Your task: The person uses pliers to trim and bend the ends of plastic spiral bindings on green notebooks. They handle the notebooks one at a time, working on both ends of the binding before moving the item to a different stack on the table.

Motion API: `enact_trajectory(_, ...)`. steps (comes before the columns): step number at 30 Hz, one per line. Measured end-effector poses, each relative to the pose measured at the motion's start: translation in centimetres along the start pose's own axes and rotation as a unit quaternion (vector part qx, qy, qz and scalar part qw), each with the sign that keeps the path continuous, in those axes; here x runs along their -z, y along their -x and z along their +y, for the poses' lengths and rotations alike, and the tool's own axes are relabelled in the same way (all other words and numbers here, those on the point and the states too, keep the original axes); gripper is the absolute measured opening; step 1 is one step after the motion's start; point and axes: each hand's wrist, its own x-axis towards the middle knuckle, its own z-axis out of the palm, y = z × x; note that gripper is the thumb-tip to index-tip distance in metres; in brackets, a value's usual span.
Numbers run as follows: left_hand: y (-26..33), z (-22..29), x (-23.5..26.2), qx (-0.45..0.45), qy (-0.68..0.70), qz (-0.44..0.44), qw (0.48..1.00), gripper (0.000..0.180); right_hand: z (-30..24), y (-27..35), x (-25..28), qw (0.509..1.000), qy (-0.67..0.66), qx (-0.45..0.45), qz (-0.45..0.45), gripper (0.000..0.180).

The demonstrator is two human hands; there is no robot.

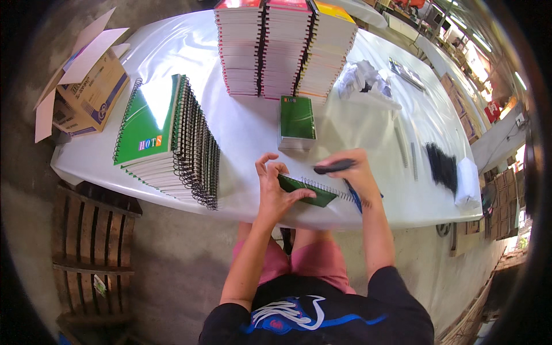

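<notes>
My left hand (273, 187) grips a small green notebook (307, 192) near the table's front edge, thumb across its cover. A wire spiral (325, 187) runs along the notebook's edge and reaches toward my right hand. Closed around a thick black tool (334, 167), my right hand (359, 167) is just above and right of the spiral; the tool's exact kind is unclear. Beneath the right wrist lies a blue-handled tool (352, 196), partly hidden. A short stack of small green notebooks (297, 123) stands just beyond my hands.
Large spiral-bound green notebooks (149, 126) are piled at left, beside an open cardboard box (92, 95). Tall notebook stacks (284, 54) rise at the back. To the right lie crumpled white plastic (365, 80), black spirals (441, 167) and a white roll (467, 181).
</notes>
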Motion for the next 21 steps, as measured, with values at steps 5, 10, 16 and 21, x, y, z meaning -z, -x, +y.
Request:
enact_trajectory(5, -0.2, -0.8, 0.1, 0.036, 0.081, -0.020, 0.996, 0.087, -0.4, -1.3, -1.3, 0.994, 0.071, -0.001, -0.078, 0.028)
enact_trajectory(10, 0.4, -1.3, -0.4, 0.044, 0.087, -0.041, 0.994, 0.089, 0.6, -1.7, -2.2, 0.997, 0.025, 0.024, -0.066, 0.028)
enact_trajectory(16, 0.5, -1.2, 0.1, 0.068, 0.113, -0.064, 0.989, 0.090, -0.8, -1.9, -3.6, 0.988, 0.112, 0.048, -0.097, 0.028)
enact_trajectory(21, 0.4, -1.3, -0.2, 0.034, 0.090, -0.067, 0.993, 0.087, -0.7, -2.4, -3.4, 0.992, 0.093, 0.010, -0.085, 0.029)
